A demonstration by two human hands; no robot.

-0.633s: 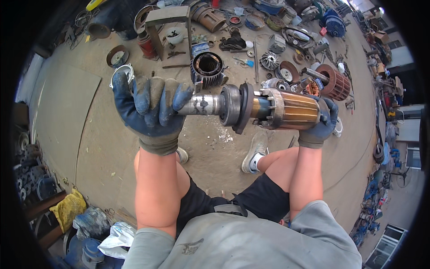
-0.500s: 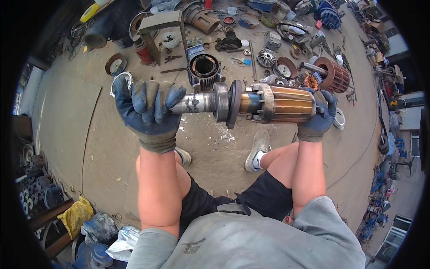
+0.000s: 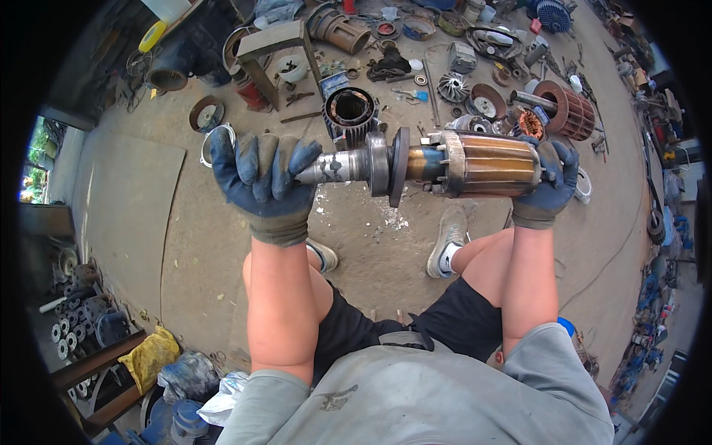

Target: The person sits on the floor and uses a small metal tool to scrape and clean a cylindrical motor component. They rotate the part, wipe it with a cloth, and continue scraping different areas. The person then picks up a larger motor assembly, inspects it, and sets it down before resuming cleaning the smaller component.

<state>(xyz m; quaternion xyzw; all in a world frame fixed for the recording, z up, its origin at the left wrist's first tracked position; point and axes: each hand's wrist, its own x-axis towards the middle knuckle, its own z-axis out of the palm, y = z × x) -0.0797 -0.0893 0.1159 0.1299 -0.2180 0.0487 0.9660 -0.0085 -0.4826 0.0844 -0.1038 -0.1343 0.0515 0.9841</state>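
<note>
We hold a motor rotor [image 3: 430, 162] level at chest height above the concrete floor [image 3: 133, 215]. Our gloved left hand [image 3: 263, 182] has its fingers clenched around the bare steel shaft [image 3: 334, 167]; past the disc and the copper-coloured core, our right hand [image 3: 550, 182] cups the far end, fingers wrapped behind it. Solid metal, it looks heavy and stiff, best gripped at both ends. A finned motor housing [image 3: 350, 115] and loose parts litter the floor beyond.
</note>
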